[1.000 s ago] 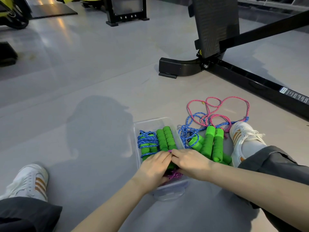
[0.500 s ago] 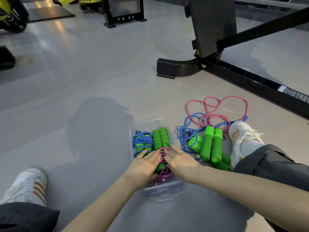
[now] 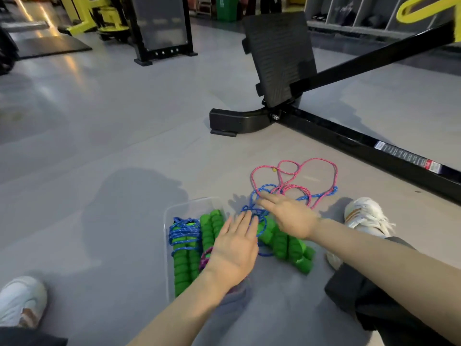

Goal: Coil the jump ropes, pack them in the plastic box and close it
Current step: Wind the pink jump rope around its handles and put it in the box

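Observation:
A clear plastic box [image 3: 167,216] sits on the floor between my legs. Inside lie a coiled blue rope on green handles [image 3: 184,236] and a second pair of green handles [image 3: 210,228] with a pink cord. My left hand [image 3: 234,248] hovers flat over the box's right side, fingers spread, holding nothing. My right hand [image 3: 289,216] stretches open over the loose green handles [image 3: 287,245] and the tangled blue rope [image 3: 257,208] on the floor to the right of the box. A loose pink rope [image 3: 294,176] sprawls beyond them. No lid is in view.
A black exercise machine base [image 3: 239,121] and its long rail [image 3: 374,143] lie beyond the ropes. My white shoes rest at the right [image 3: 361,216] and lower left [image 3: 20,300]. More yellow and black gym frames [image 3: 162,28] stand at the back.
Both hands have left the pink-corded bundle in the box. The right hand moved right over the loose ropes, and the left hand opened flat. The camera tilted up.

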Demonstrator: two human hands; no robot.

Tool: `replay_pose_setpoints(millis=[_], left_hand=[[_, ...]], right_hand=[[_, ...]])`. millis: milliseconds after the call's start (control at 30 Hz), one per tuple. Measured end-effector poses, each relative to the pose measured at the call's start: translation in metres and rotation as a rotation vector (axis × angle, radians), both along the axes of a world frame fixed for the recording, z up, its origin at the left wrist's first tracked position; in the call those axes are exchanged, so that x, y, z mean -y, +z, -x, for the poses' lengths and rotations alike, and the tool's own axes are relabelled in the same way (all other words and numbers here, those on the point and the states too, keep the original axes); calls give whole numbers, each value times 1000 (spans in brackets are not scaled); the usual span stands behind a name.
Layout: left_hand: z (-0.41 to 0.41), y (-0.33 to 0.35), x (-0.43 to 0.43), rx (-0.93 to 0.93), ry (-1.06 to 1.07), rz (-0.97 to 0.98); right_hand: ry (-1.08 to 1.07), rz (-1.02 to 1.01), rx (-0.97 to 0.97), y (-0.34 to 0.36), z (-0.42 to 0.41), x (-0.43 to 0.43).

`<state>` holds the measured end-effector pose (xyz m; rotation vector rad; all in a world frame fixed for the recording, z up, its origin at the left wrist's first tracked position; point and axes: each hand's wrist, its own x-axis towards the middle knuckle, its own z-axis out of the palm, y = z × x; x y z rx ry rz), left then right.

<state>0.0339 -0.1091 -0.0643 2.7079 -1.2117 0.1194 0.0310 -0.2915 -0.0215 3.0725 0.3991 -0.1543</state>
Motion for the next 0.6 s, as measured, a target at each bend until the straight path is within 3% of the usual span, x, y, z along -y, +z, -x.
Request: replay_pose_setpoints(millis=[67, 167, 367, 600], left_hand=[[9, -5, 35, -90, 9, -35], [23, -19, 84, -195, 97, -80], [31, -56, 140, -320, 284, -22], [26, -36, 111, -333, 320, -82]], right_hand=[[-80, 103, -89, -1, 6, 25], [-16, 271, -221, -16, 14, 52], [42, 348, -331, -42, 13, 81], [195, 307, -146, -47, -2, 79]])
